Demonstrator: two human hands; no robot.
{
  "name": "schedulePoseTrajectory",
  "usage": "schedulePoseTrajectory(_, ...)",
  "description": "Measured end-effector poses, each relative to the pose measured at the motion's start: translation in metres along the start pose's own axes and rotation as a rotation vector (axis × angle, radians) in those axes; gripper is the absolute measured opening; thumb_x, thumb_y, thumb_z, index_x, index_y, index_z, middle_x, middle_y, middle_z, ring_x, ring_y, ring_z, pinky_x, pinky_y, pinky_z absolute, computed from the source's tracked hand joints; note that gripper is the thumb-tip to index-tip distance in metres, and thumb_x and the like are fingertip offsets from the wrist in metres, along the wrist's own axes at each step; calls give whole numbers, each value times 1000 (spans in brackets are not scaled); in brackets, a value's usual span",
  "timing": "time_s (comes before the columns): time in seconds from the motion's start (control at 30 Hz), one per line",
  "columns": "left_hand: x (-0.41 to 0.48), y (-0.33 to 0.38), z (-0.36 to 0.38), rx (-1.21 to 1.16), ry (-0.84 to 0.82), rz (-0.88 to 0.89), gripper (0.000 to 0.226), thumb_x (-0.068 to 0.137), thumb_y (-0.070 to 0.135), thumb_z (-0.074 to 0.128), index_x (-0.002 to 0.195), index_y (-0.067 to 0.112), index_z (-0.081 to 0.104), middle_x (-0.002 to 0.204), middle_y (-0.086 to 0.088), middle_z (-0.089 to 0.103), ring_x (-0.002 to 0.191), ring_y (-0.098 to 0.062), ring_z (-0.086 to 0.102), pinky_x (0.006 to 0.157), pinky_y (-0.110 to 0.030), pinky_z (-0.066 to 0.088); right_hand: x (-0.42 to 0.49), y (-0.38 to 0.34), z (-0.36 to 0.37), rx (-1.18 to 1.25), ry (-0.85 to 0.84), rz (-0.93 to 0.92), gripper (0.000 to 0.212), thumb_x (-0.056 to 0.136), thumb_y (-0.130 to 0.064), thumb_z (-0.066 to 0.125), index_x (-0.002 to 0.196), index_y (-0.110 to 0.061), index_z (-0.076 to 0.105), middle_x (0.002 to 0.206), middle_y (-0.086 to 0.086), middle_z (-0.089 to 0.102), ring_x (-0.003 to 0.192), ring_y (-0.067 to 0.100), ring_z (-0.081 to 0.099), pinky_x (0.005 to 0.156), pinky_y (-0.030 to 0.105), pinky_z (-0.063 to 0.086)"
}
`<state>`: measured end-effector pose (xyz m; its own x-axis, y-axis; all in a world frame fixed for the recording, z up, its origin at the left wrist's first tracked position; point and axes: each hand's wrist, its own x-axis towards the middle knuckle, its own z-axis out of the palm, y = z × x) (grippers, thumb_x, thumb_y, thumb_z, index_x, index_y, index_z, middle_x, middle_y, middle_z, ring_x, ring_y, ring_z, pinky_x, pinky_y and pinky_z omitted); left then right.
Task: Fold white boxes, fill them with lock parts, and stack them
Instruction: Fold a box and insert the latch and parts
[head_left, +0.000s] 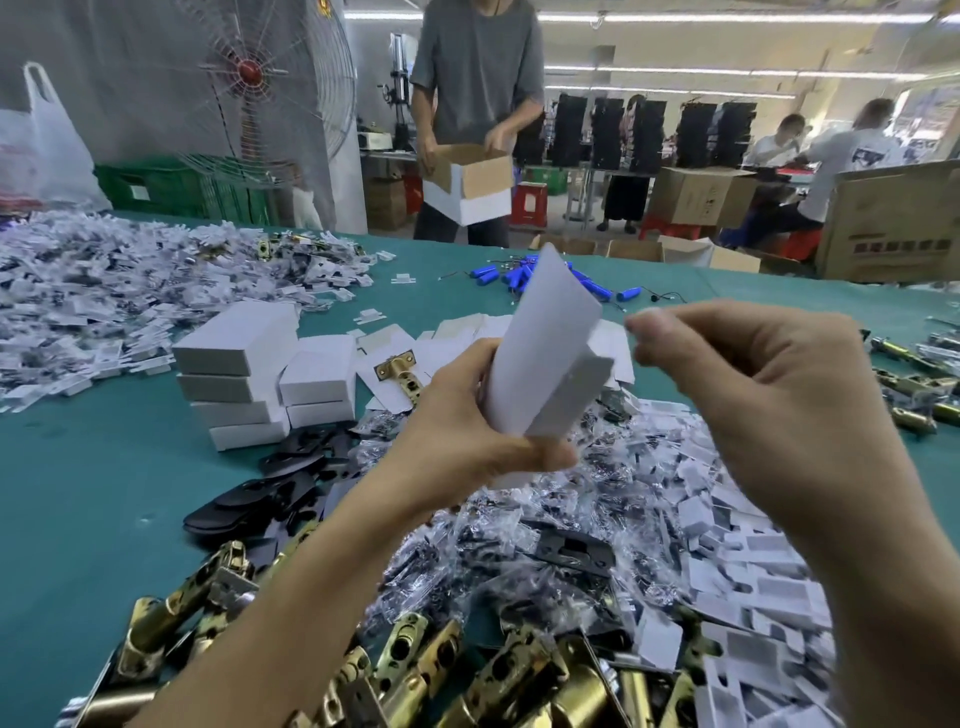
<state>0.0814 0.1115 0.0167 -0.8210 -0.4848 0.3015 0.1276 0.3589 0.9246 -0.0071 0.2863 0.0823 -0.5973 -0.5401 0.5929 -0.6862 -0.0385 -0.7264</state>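
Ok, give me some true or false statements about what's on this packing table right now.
1. The left hand grips a white box blank. True.
2. The stacked white boxes stand right of the hands. False: they stand to the left.
3. Blue battery cells lie on the green table beyond the hands. True.
4. The brass latch bolts sit in a crate. False: they lie loose on the table, nearest the camera.

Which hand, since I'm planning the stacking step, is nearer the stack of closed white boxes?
Left. The left hand, gripping the part-folded box, is just right of the stack of white boxes; the right hand is farther right, beyond that box.
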Motion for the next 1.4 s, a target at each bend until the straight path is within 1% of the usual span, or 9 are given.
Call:
schedulePoseTrajectory(0.17,3,4,-4,-384,108,55,90,53,33,85,134,24,48,108,2,69,94,-10,70,79,-41,61,4,14,-17,-97,181,86,18,94,-31,61,82,-25,73,73,-2,72,68,37,60,58,50,51)
schedulePoseTrajectory(0.27,2,6,-4,-539,153,139,80,59,31,73,133,13,48,122,-9,61,98,-10,68,70,-40,61,10,36,-28,-260,135,202,19,97,-25,58,89,-21,74,72,-7,70,63,27,63,61,40,53)
schedulePoseTrajectory(0.47,3,5,-7,-468,158,258,32,62,34,76,93,41,74,81,17,63,84,-6,64,65,-35,60,16,85,-28,-650,-258,520,32,99,-4,44,112,-17,70,100,14,71,74,25,68,60,28,51)
schedulePoseTrajectory(0.7,5,6,-6,-536,298,298,27,64,22,75,91,24,73,83,8,66,82,-16,68,60,-41,60,9,96,-10,-648,-614,497,26,94,-10,63,115,-25,68,91,-11,64,77,0,58,49,6,39)
schedulePoseTrajectory(0.77,5,7,-7,-554,343,282,17,66,15,76,81,22,76,81,8,70,79,-15,70,56,-39,59,10,103,-12,-702,-595,528,30,93,-6,61,117,-23,68,95,-7,63,78,4,58,49,8,38)
schedulePoseTrajectory(0.87,4,10,-8,-554,400,257,15,76,14,71,79,27,79,83,7,73,81,-17,72,54,-37,59,8,116,-18,-872,-568,610,45,92,-5,56,132,-24,58,134,7,56,113,24,55,88,29,49)
schedulePoseTrajectory(0.97,3,10,-9,-549,413,229,11,77,17,73,87,21,76,87,4,74,82,-20,73,52,-36,58,0,125,-14,-1034,-636,629,60,90,-22,65,144,-32,41,154,6,34,138,33,30,114,46,30)
schedulePoseTrajectory(1.17,1,9,-3,-459,356,215,15,84,24,71,97,16,73,88,-2,75,72,-33,72,53,-44,60,-5,130,-5,-1055,-403,647,57,96,-20,49,149,-29,31,149,10,39,136,37,32,109,48,32)
schedulePoseTrajectory(1.4,0,10,-1,-435,238,104,23,82,30,71,99,14,72,90,-7,74,74,-30,71,50,-36,57,-8,130,-6,-914,-202,580,43,88,-1,51,120,-24,68,115,12,70,106,33,61,92,44,52)
